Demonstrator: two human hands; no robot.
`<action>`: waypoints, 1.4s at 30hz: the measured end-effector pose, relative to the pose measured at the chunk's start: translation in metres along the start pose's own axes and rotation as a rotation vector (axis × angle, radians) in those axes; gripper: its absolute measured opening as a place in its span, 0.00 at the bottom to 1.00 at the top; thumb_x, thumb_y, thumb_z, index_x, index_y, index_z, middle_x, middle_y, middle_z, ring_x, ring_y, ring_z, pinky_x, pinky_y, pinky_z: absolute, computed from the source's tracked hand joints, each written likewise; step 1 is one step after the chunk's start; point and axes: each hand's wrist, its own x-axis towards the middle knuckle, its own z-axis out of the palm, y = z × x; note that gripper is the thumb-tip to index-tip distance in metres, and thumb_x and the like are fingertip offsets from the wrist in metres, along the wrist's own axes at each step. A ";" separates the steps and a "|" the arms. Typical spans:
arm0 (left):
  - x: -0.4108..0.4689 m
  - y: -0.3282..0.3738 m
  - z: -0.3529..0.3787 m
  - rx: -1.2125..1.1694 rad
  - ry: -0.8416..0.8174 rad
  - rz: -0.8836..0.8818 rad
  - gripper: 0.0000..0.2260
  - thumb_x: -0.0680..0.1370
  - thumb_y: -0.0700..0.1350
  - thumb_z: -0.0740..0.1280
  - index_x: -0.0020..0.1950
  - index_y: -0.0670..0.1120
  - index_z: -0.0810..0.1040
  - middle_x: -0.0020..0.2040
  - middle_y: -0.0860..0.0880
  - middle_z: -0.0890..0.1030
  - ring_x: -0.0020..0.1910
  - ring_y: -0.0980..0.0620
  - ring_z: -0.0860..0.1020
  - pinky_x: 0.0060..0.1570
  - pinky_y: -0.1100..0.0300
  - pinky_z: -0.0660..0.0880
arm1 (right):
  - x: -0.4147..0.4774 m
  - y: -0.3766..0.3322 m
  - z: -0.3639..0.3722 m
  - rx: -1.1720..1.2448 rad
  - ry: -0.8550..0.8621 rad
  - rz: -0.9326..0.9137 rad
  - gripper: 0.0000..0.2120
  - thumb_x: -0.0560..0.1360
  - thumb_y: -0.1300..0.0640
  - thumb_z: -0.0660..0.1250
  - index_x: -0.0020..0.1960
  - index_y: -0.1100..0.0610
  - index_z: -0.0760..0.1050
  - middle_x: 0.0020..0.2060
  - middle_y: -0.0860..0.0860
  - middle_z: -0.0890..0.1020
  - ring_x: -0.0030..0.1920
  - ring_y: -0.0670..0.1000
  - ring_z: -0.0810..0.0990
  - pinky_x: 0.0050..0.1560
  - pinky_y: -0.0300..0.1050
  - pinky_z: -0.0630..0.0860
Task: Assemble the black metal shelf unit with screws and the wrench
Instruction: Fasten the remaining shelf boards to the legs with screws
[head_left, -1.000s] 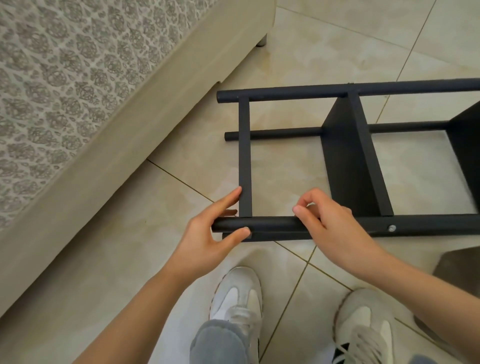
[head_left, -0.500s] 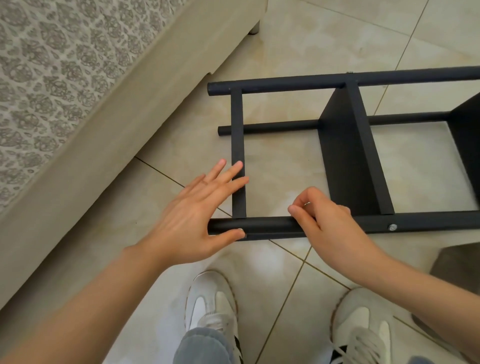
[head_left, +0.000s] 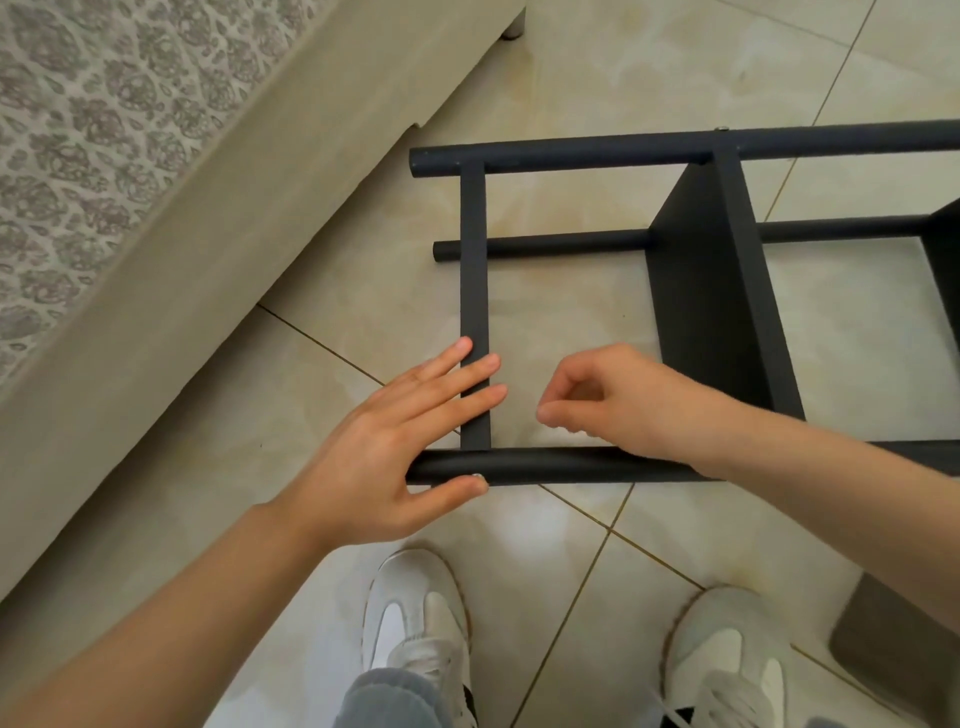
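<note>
Straight fingers (head_left: 467, 374) of the left hand (head_left: 384, 457) lying across a black crossbar (head_left: 474, 260), thumb under the near tube (head_left: 561, 465), right hand (head_left: 623, 410) with fingertips curled together, unclear whether pinching anything, black shelf unit (head_left: 701, 291) on its side, centre right of frame.

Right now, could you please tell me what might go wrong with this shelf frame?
The left hand only lies flat on the crossbar, so the frame could slide on the smooth tiles. The screw by the thumb may not be tight yet, so that joint might shift. The near tube lies close to the left shoe; a slip could hit it.
</note>
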 end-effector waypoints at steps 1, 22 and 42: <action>0.000 0.000 0.001 -0.001 -0.001 0.000 0.29 0.79 0.56 0.67 0.76 0.45 0.68 0.79 0.50 0.64 0.80 0.49 0.57 0.77 0.50 0.60 | 0.007 0.000 0.002 0.081 -0.061 -0.007 0.05 0.77 0.52 0.70 0.49 0.52 0.81 0.42 0.47 0.84 0.44 0.46 0.83 0.45 0.37 0.80; 0.000 0.001 0.002 0.018 0.008 0.009 0.28 0.78 0.55 0.67 0.76 0.45 0.69 0.78 0.50 0.65 0.80 0.48 0.58 0.77 0.54 0.60 | 0.050 0.006 0.018 0.469 -0.525 0.170 0.13 0.79 0.57 0.66 0.61 0.61 0.80 0.57 0.58 0.83 0.56 0.54 0.82 0.63 0.53 0.76; 0.000 0.000 0.006 -0.002 0.025 0.004 0.28 0.78 0.54 0.68 0.75 0.44 0.70 0.78 0.48 0.66 0.80 0.47 0.58 0.77 0.57 0.57 | 0.057 0.004 0.017 0.440 -0.599 0.191 0.09 0.77 0.58 0.68 0.55 0.59 0.82 0.55 0.58 0.84 0.52 0.52 0.82 0.61 0.51 0.76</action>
